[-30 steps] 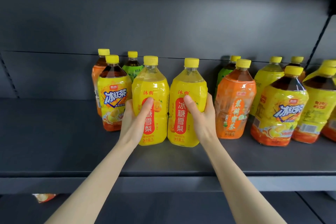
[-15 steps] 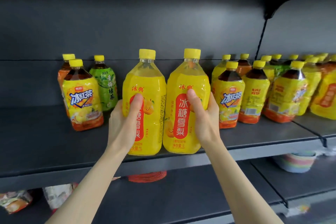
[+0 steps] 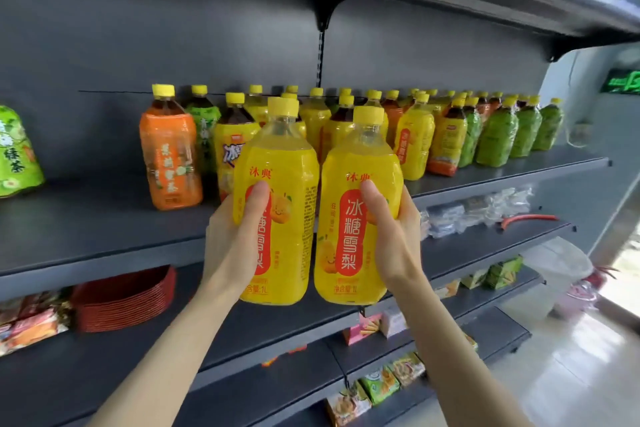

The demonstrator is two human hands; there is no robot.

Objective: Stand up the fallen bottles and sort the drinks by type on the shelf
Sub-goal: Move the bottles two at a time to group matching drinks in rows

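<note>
My left hand (image 3: 232,239) grips one yellow pear-drink bottle (image 3: 287,184), and my right hand (image 3: 398,236) grips a second yellow pear-drink bottle (image 3: 346,204). Both bottles are upright, side by side, held in the air in front of the dark shelf (image 3: 86,229). Behind them on the shelf stand an orange tea bottle (image 3: 169,156), a green tea bottle (image 3: 204,121) and an iced-tea bottle (image 3: 228,142). Further right runs a mixed row of several yellow bottles (image 3: 415,142) and green bottles (image 3: 495,139). All bottles in view stand upright.
A green tea bottle (image 3: 17,152) shows at the left edge. Below the drinks shelf lie a stack of red trays (image 3: 124,295), snack packets (image 3: 31,322) and plastic-wrapped goods (image 3: 474,208). Lower shelves hold small snack packs (image 3: 381,381). A shelf bracket (image 3: 322,14) hangs above.
Both hands have lifted the two yellow bottles off the shelf and carried them rightward. The view has swung right, showing more of the long bottle row.
</note>
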